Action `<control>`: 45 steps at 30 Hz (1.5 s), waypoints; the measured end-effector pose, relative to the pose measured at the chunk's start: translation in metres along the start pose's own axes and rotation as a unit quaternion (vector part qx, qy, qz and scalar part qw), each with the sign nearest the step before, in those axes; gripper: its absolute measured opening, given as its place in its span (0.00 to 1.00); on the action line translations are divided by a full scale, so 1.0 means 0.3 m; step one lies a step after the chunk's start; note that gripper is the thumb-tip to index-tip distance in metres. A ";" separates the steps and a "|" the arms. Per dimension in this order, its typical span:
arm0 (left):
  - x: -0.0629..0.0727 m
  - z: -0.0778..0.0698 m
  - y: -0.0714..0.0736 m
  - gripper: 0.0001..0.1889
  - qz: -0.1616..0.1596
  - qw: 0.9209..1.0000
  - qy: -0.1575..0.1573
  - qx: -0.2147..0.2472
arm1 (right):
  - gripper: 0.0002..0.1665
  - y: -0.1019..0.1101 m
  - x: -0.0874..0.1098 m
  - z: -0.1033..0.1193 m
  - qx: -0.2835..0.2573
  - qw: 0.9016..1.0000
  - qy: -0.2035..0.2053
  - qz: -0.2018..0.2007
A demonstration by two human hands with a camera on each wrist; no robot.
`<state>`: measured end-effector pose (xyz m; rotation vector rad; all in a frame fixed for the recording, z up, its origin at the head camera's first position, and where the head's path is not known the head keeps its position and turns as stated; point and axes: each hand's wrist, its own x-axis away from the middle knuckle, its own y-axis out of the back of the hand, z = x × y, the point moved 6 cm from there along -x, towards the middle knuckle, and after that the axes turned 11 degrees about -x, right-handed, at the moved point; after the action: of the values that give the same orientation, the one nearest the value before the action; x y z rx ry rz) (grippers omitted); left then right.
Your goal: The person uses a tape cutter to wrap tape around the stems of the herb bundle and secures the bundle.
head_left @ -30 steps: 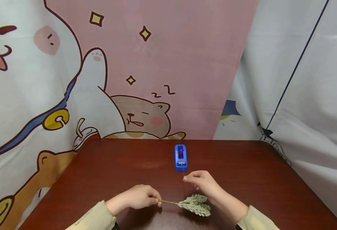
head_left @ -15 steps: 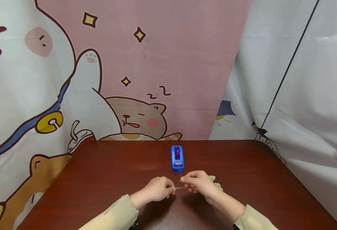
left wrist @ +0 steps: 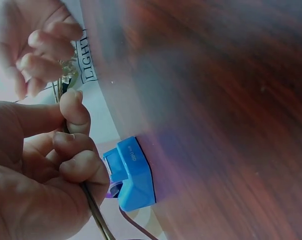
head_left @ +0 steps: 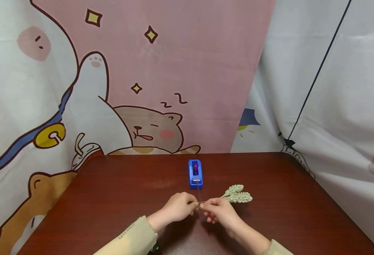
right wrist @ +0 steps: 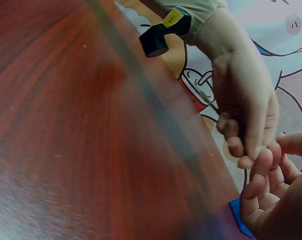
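My left hand (head_left: 179,207) grips the thin stems of a pale green artificial flower sprig (head_left: 238,194). In the left wrist view the stems (left wrist: 95,210) run through the curled fingers and out below the hand. The fluffy heads point right, behind my right hand (head_left: 222,212). Thumb and fingertips of the right hand pinch together, close against the left fingertips, on the end of a faint strip of clear tape (head_left: 199,194). That strip leads back to a blue tape dispenser (head_left: 196,185) with a purple core. The pinched tape end itself is hidden by the fingers.
The dispenser stands on a dark red-brown table (head_left: 126,184), just beyond the hands. A cartoon-printed cloth (head_left: 206,71) hangs behind the table and along its sides. A black device (right wrist: 165,32) is worn on the left wrist.
My left hand has moved right and away from the body, bringing the sprig's stems to the right fingertips. The flower heads now lie beyond the right hand, which stays pinched.
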<state>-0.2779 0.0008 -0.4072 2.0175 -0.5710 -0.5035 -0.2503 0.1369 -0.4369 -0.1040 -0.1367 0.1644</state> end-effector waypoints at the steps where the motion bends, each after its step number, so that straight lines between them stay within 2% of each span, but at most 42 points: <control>1: 0.001 -0.001 0.002 0.10 0.000 1.000 0.000 0.001 | 0.11 0.000 0.003 -0.004 0.002 1.000 0.003 -0.004; 13: 0.011 0.012 0.002 0.10 0.016 1.000 0.013 0.007 | 0.18 0.000 0.022 -0.040 0.004 0.999 0.005 -0.037; 20: 0.011 0.015 0.009 0.10 0.014 1.000 0.019 0.021 | 0.13 0.001 0.018 -0.055 -0.006 0.999 0.004 -0.044; 26: 0.008 0.021 0.014 0.09 0.018 0.998 0.025 0.062 | 0.12 0.009 0.005 -0.081 -0.035 0.998 -0.011 -0.054; 31: 0.007 0.022 0.018 0.07 0.012 0.997 0.020 0.079 | 0.11 0.009 -0.005 -0.096 -0.062 0.996 -0.021 -0.054; 37: 0.004 0.031 0.023 0.07 0.008 0.997 0.014 0.080 | 0.14 0.000 -0.022 -0.113 -0.096 0.993 -0.028 -0.054; 40: 0.003 0.038 0.020 0.07 0.010 0.997 0.013 0.075 | 0.16 -0.004 -0.035 -0.123 -0.116 0.991 -0.023 -0.068; 45: 0.002 0.046 0.022 0.07 0.014 0.998 0.002 0.065 | 0.13 -0.010 -0.059 -0.135 -0.144 0.984 -0.012 -0.099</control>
<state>-0.2863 -0.0119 -0.4080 2.1297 -0.6443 -0.4552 -0.2612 0.1272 -0.4787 -0.3762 -0.1940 -0.0548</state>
